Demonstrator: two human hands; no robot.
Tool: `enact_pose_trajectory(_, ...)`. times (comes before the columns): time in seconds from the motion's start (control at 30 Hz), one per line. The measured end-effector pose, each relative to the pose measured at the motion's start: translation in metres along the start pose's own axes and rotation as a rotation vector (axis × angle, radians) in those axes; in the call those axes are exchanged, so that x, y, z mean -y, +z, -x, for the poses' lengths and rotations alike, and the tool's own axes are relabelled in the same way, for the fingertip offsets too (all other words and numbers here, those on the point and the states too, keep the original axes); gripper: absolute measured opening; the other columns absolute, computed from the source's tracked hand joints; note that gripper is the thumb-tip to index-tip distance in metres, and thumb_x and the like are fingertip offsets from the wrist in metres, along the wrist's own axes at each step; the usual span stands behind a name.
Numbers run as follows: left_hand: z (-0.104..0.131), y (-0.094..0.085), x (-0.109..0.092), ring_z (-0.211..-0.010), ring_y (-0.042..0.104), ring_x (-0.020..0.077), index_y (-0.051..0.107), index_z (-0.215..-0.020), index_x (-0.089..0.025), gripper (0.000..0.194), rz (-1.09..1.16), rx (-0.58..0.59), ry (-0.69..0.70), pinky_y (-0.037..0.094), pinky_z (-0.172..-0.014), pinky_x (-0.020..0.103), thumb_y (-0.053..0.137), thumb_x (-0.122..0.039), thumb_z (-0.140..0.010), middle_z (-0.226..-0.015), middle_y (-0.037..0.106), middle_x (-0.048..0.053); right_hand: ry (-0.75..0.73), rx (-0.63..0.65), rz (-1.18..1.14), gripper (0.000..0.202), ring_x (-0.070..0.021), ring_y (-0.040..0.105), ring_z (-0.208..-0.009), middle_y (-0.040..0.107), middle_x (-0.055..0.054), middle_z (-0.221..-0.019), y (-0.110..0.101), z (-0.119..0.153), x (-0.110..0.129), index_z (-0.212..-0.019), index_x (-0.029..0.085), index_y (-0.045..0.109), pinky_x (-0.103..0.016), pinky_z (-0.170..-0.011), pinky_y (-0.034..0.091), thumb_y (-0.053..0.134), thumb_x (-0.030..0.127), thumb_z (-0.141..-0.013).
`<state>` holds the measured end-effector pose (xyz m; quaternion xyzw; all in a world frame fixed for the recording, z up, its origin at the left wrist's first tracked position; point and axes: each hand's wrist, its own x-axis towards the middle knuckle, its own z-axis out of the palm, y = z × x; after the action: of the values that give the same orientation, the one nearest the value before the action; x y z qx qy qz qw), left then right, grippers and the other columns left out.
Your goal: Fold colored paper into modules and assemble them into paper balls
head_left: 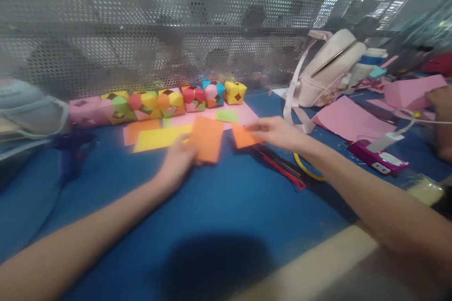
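My left hand (178,160) grips an orange sheet of paper (207,140) by its left edge, above the blue tabletop. A smaller piece of orange paper (243,136) is pinched in my right hand (273,131), apart from the first sheet. Just behind my left hand lie a yellow paper strip (158,137) and another orange piece (143,129). A green slip (227,115) rests on a pink sheet (249,112). Folded paper cubes in several colours, such as a yellow cube (235,92) and a blue and pink one (213,93), stand in a row behind.
On the left sit a blue glue gun (72,150) and a translucent bag (28,108). A red cord (286,174) and a yellow ring (307,169) lie under my right arm. A white backpack (328,70), pink paper (353,120), purple power strip (377,157) and another person's hand (439,103) are right.
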<state>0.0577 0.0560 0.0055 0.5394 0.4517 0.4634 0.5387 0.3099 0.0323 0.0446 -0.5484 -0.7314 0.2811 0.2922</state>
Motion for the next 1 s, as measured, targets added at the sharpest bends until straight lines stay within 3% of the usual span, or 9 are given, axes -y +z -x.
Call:
enact_pose_trajectory(0.1,0.001,-0.001,0.006,-0.049,0.056,0.0095,0.046,-0.112,-0.015,0.047,-0.061,0.024,-0.022,0.047,-0.047,0.022,0.059,-0.015,-0.067,-0.074,0.063,0.000,0.129,-0.224,-0.127,0.021,-0.0142,0.063,-0.065,0.071,-0.004,-0.078,-0.008,-0.035,-0.008,-0.088,0.015,0.072,-0.033,-0.071,0.055,0.061,0.007,-0.072)
enact_pose_trajectory(0.23,0.004,0.000,0.009,-0.047,0.055,0.0076,0.047,-0.111,-0.015,0.044,-0.125,0.066,-0.023,0.047,-0.048,0.021,0.058,-0.015,-0.069,-0.080,0.064,0.000,0.173,-0.312,-0.341,0.017,-0.0123,0.061,-0.064,0.067,-0.006,-0.076,0.000,-0.083,-0.010,-0.085,0.011,0.069,-0.031,-0.069,0.055,0.064,0.004,-0.071)
enact_pose_trajectory(0.33,0.008,0.002,0.006,-0.048,0.055,0.0073,0.048,-0.110,-0.014,0.041,-0.111,0.073,-0.039,0.047,-0.048,0.020,0.057,-0.014,-0.070,-0.082,0.064,0.002,0.162,-0.317,-0.330,0.016,-0.0141,0.063,-0.071,0.068,-0.008,-0.081,0.009,-0.095,-0.006,-0.086,0.009,0.068,-0.033,-0.075,0.054,0.064,0.005,-0.072)
enact_pose_trajectory(0.43,0.010,0.006,0.005,-0.049,0.055,0.0071,0.050,-0.110,-0.015,0.041,-0.098,0.097,-0.045,0.048,-0.048,0.021,0.056,-0.011,-0.070,-0.090,0.067,0.006,0.152,-0.283,-0.310,0.011,-0.0156,0.064,-0.077,0.069,-0.008,-0.086,0.015,-0.082,-0.001,-0.083,0.011,0.068,-0.034,-0.078,0.054,0.063,0.008,-0.074)
enact_pose_trajectory(0.5,0.011,0.007,0.004,-0.050,0.055,0.0070,0.051,-0.111,-0.015,0.042,-0.095,0.113,-0.047,0.048,-0.048,0.021,0.056,-0.011,-0.070,-0.097,0.067,0.007,0.150,-0.196,-0.274,0.010,-0.0164,0.065,-0.080,0.071,-0.007,-0.089,0.018,-0.065,0.002,-0.084,0.014,0.068,-0.036,-0.080,0.054,0.063,0.011,-0.077)
enact_pose_trajectory(0.63,0.011,0.005,0.006,-0.054,0.056,0.0090,0.053,-0.112,-0.015,0.041,-0.144,0.143,-0.006,0.048,-0.049,0.022,0.057,-0.015,-0.071,-0.094,0.067,0.008,0.149,-0.080,-0.195,0.015,-0.0179,0.067,-0.090,0.072,-0.008,-0.100,0.026,-0.034,0.007,-0.095,0.015,0.067,-0.038,-0.090,0.051,0.062,0.017,-0.081)
enact_pose_trajectory(0.77,0.011,0.002,0.009,-0.061,0.058,0.0108,0.053,-0.119,-0.015,0.046,-0.226,0.171,0.044,0.048,-0.053,0.023,0.056,-0.017,-0.073,-0.099,0.066,0.009,0.070,-0.030,-0.290,0.019,-0.0170,0.066,-0.097,0.070,-0.007,-0.108,0.034,-0.021,0.007,-0.099,0.016,0.066,-0.036,-0.093,0.050,0.058,0.014,-0.081)
enact_pose_trajectory(0.9,0.009,-0.002,0.010,-0.076,0.062,0.0151,0.053,-0.125,-0.016,0.052,-0.323,0.176,0.104,0.053,-0.066,0.028,0.057,-0.017,-0.073,-0.110,0.065,0.010,0.023,-0.031,-0.377,0.022,-0.0156,0.066,-0.094,0.071,-0.005,-0.105,0.037,-0.017,0.004,-0.096,0.016,0.068,-0.032,-0.089,0.052,0.059,0.010,-0.076)
enact_pose_trajectory(1.0,0.008,-0.004,0.008,-0.089,0.062,0.0199,0.058,-0.122,-0.015,0.047,-0.369,0.198,0.127,0.052,-0.079,0.033,0.058,-0.021,-0.075,-0.109,0.067,0.010,0.069,-0.072,-0.385,0.019,-0.0148,0.067,-0.082,0.073,-0.005,-0.094,0.036,-0.015,0.004,-0.091,0.015,0.069,-0.030,-0.081,0.053,0.060,0.009,-0.074)
